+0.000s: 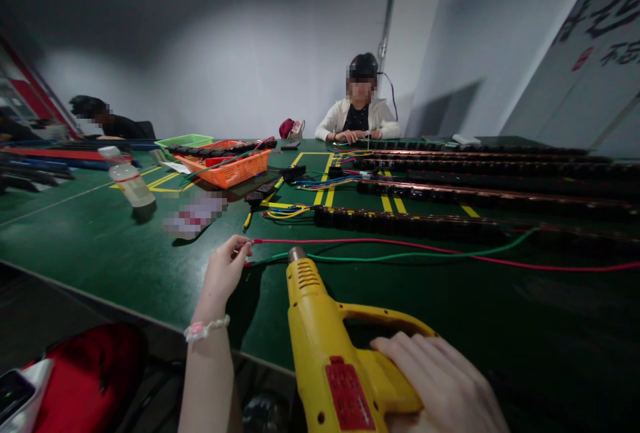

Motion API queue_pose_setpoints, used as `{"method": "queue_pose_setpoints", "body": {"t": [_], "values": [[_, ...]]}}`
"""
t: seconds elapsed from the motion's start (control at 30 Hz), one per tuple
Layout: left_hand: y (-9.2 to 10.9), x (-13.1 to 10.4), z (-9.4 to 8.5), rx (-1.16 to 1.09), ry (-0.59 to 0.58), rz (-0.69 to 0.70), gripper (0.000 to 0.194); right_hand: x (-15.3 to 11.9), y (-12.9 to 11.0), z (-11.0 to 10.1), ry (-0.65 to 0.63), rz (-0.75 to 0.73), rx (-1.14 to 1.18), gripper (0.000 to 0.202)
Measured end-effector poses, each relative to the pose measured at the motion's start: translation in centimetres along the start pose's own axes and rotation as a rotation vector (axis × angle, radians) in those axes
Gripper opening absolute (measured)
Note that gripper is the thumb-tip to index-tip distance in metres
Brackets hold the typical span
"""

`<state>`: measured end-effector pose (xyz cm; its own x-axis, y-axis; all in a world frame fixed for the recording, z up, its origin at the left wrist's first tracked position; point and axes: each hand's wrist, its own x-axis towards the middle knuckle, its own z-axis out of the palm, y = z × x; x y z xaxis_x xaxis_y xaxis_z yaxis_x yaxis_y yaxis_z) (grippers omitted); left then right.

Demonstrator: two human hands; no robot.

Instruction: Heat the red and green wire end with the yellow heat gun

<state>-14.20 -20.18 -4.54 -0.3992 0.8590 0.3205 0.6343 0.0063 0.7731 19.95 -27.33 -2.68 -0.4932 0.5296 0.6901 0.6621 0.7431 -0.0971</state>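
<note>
My left hand (pixel 229 269) pinches the ends of a red wire (pixel 360 242) and a green wire (pixel 400 257) between thumb and fingers, just above the green table. Both wires run off to the right across the tabletop. In my right hand (pixel 445 373) is a yellow heat gun (pixel 315 326), its fingers wrapped around the handle. The gun's metal nozzle points away from me and lies close to the green wire, right of my left hand. I cannot tell whether nozzle and wire touch.
Long black strips (pixel 400 219) with wire ends lie behind the wires. An orange basket (pixel 227 171), a bottle (pixel 127 179) and a pale packet (pixel 196 215) stand or lie at the left. A person (pixel 359 106) sits across the green table (pixel 165 276); another person (pixel 120 123) is far left.
</note>
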Motion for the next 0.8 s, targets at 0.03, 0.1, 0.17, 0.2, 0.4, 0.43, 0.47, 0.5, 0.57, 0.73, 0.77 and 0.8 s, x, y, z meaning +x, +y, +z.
{"method": "queue_pose_setpoints", "body": {"t": [0.03, 0.1, 0.17, 0.2, 0.4, 0.43, 0.47, 0.5, 0.57, 0.73, 0.77, 0.8], "values": [[-0.1, 0.0, 0.0, -0.001, -0.005, -0.003, 0.031, -0.2, 0.2, -0.2, 0.002, -0.001, -0.015, 0.032], [-0.2, 0.1, 0.1, -0.007, -0.014, -0.008, 0.032, -0.8, 0.9, -0.5, -0.004, -0.008, -0.054, 0.032], [-0.3, 0.1, 0.1, -0.013, -0.026, -0.010, 0.032, -1.7, 1.8, -0.6, -0.036, -0.025, -0.105, 0.036], [-0.3, 0.1, 0.1, -0.018, -0.033, -0.013, 0.032, -2.2, 2.4, -0.7, -0.063, -0.040, -0.136, 0.039], [0.1, -0.1, 0.0, -0.004, -0.040, -0.015, 0.033, -4.4, 4.9, -1.2, -0.139, -0.038, -0.333, 0.043], [0.1, -0.1, 0.0, -0.001, -0.037, -0.011, 0.033, -4.5, 5.0, -1.4, -0.146, -0.029, -0.343, 0.041], [0.2, -0.1, -0.1, 0.003, -0.032, -0.005, 0.033, -4.6, 5.1, -1.5, -0.147, -0.029, -0.349, 0.039], [0.3, -0.1, -0.1, 0.010, -0.024, 0.003, 0.033, -4.6, 5.1, -1.7, -0.148, -0.031, -0.355, 0.038], [0.3, 0.0, -0.1, 0.028, -0.004, 0.013, 0.032, -4.6, 5.1, -1.8, -0.141, -0.037, -0.363, 0.036], [-0.1, 0.2, 0.0, 0.057, 0.004, 0.018, 0.032, -4.3, 4.6, -1.9, -0.080, -0.056, -0.378, 0.037], [-0.2, 0.2, 0.0, 0.063, -0.003, 0.017, 0.032, -4.3, 4.4, -1.9, -0.076, -0.066, -0.381, 0.039], [-0.2, 0.2, 0.0, 0.071, -0.011, 0.011, 0.033, -4.3, 4.3, -1.9, -0.081, -0.075, -0.383, 0.041]]}}
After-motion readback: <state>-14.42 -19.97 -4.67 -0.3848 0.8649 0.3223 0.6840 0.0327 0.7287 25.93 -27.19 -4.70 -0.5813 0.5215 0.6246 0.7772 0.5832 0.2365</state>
